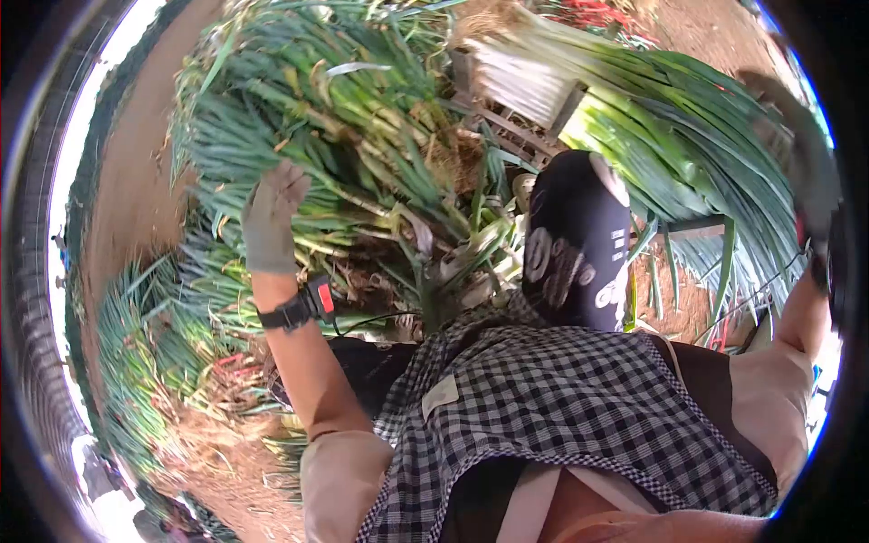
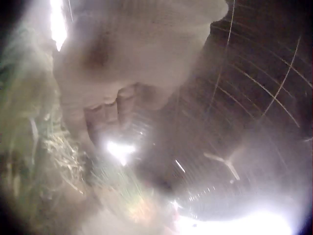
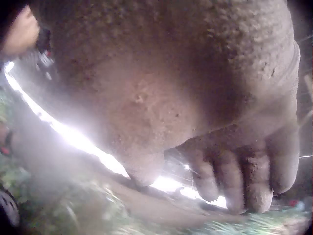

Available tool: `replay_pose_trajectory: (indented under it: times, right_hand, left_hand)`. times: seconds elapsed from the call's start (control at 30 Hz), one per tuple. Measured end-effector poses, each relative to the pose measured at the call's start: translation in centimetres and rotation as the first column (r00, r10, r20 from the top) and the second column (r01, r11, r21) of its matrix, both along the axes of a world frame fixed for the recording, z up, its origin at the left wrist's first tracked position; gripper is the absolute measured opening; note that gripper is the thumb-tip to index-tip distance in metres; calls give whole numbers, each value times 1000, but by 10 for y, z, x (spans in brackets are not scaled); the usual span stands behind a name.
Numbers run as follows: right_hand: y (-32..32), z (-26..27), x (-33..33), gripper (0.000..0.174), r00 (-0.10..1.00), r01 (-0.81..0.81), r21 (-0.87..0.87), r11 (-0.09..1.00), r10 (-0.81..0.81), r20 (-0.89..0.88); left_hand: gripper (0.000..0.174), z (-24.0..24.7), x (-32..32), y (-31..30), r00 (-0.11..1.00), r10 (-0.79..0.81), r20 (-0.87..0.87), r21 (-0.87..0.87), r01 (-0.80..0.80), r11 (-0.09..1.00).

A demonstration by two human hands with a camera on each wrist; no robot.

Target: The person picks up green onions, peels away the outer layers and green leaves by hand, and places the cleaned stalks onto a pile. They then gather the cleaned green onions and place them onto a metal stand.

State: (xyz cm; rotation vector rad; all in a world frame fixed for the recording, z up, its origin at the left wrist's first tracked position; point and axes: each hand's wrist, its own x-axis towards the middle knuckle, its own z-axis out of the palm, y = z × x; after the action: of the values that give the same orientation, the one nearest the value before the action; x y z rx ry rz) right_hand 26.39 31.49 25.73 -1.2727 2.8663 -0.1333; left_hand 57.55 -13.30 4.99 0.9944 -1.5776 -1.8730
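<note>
The gloved left hand (image 1: 272,217) is over a large heap of green onions (image 1: 362,118) in the head view, fingers loosely bent at the leaves. Nothing shows in its grasp in the left wrist view, where the glove (image 2: 142,44) is blurred. Out at the right edge, the gloved right hand (image 1: 801,149) is raised beside the leafy ends of a neat bundle with white stalks (image 1: 625,100). Its fingers (image 3: 230,176) hang apart and slightly bent in the right wrist view, holding nothing visible.
A wooden rack (image 1: 516,131) stands under the white-stalked bundle. More onions (image 1: 136,335) lie at the lower left on brown soil (image 1: 136,190). Red ties (image 1: 597,16) show at the top. A patterned dark trouser knee (image 1: 575,244) rises between the heap and bundle.
</note>
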Motion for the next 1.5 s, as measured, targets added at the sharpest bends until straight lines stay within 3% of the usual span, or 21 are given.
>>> replay_pose_trajectory:
  times: [0.07,0.13,0.2,0.27,0.33,0.4,0.43,0.5,0.6,0.67,0.73,0.83,1.03,1.07,1.13,1.17,1.27,1.3,1.33,1.4,1.5]
  right_hand:
    - [-27,-17,57,47,916,-392,90,916,398,-55]
    - [-68,-19,102,46,747,-664,163,729,655,115]
    - [-122,-18,135,47,550,-833,228,503,716,430]
    - [-165,-49,141,48,411,-911,169,375,813,413]
    - [-223,-78,159,52,480,-875,337,348,708,518]
    - [-280,-109,183,50,582,-812,468,348,542,607]
    - [-303,-146,180,48,527,-850,385,360,568,632]
    - [-343,-220,169,44,471,-872,272,407,546,693]
    - [-380,-254,167,38,514,-843,262,469,561,649]
    - [-398,-281,168,39,626,-674,182,715,423,655]
    - [-405,-313,170,43,653,-602,68,795,441,616]
    - [-420,-325,176,48,812,-287,37,957,223,539]
    - [-459,-327,184,55,763,-384,177,906,204,614]
    - [-461,-330,186,63,642,-364,-55,930,293,709]
    - [-447,-327,195,64,613,-169,-453,876,453,648]
    - [-431,-303,201,64,611,-176,-450,875,455,647]
    - [-370,-192,247,57,347,-196,-161,967,222,911]
    - [-349,-209,260,49,361,-255,-362,897,436,825]
    - [-337,-195,274,42,407,-392,-183,902,348,844]
    - [-307,-198,302,37,392,-511,-444,736,660,641]
    - [-267,-187,326,41,325,-527,-483,699,691,645]
  left_hand:
    - [38,-24,62,-3,963,58,-264,-61,-77,995]
    - [37,-37,112,-9,935,272,-228,190,-231,954]
    - [36,-9,141,10,914,379,-144,82,-370,925]
    - [35,25,160,33,870,422,-254,97,-411,906]
    - [40,30,192,48,795,489,-358,96,-489,867]
    - [39,6,253,49,758,340,-557,197,-277,940]
    - [39,11,264,59,748,360,-557,212,-291,933]
    - [37,20,267,79,728,638,-252,223,-598,770]
    - [33,7,272,85,640,724,-258,317,-652,689]
    - [33,-7,276,86,737,676,2,-161,-667,728]
    - [32,-1,266,84,736,676,31,-28,-675,737]
    - [30,13,249,77,762,647,17,92,-646,758]
    - [29,16,225,70,838,537,101,36,-542,839]
    - [29,14,223,71,832,545,99,33,-551,834]
    - [28,10,219,75,830,552,80,149,-558,816]
    - [28,9,214,76,832,549,78,175,-553,814]
    - [36,14,210,81,905,406,125,175,-423,889]
    - [38,10,206,81,906,386,175,130,-410,903]
    - [39,15,195,85,899,405,165,135,-427,894]
    - [33,22,188,92,931,363,34,163,-364,917]
    - [24,19,180,121,918,397,20,-4,-397,918]
